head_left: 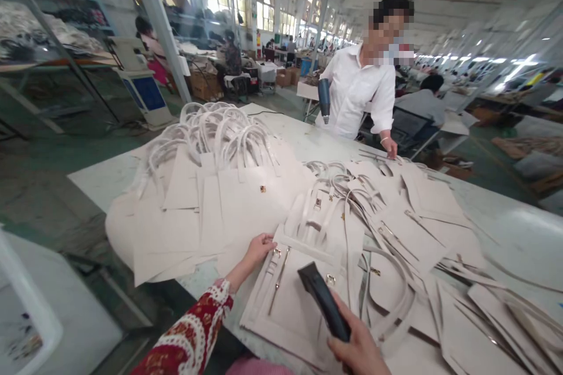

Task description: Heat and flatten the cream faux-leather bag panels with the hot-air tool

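Observation:
My right hand (358,343) is closed around a black hand tool (323,299) shaped like a hair clipper. Its wide head hovers over, or rests on, a beige bag panel (294,293) with a zip and metal buckles; I cannot tell whether they touch. My left hand (257,251) has its fingers curled at the panel's upper left edge, beside a buckle (277,252), and appears to pinch it. Just beyond lie bag straps (319,211) with more metal fittings.
A pile of beige bag pieces with looped handles (233,135) covers the table's left part. More beige panels and straps (409,228) spread to the right. Across the white table (519,217) stands a person in a white shirt (365,88), holding a heat gun (324,99).

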A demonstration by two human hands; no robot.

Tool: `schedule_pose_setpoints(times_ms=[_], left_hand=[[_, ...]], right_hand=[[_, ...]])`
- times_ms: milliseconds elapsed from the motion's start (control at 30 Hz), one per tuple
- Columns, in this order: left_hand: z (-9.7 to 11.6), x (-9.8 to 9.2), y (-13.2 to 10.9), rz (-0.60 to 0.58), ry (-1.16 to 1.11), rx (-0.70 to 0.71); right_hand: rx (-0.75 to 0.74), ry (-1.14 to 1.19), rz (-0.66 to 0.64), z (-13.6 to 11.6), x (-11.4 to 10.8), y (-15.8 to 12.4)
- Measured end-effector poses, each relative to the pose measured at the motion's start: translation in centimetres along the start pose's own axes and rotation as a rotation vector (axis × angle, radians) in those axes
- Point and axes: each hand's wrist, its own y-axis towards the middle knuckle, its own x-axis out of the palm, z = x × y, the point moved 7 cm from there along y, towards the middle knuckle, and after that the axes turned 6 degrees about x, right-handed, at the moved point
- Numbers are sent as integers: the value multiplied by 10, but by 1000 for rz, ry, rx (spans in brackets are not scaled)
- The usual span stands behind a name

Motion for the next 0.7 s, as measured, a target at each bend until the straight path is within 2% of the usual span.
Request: schedule_pose_setpoints(times_ms=[67, 167, 333, 467, 600, 700], left_hand=[[4, 7, 11, -6, -53, 5], [7, 23, 16, -59, -105, 3], [8, 41, 7, -161, -165, -24], [14, 47, 3, -193, -202, -42], [22, 54, 2, -222, -182, -91], [42, 58, 0, -278, -225, -92]], right_hand=[[67, 44, 140, 20, -24, 3], [89, 121, 271, 38, -47, 13], [120, 300, 340, 50, -66, 37], [91, 333, 375, 44, -78, 52], [51, 355, 405, 25, -84, 66], [20, 360, 456, 6, -90, 71]])
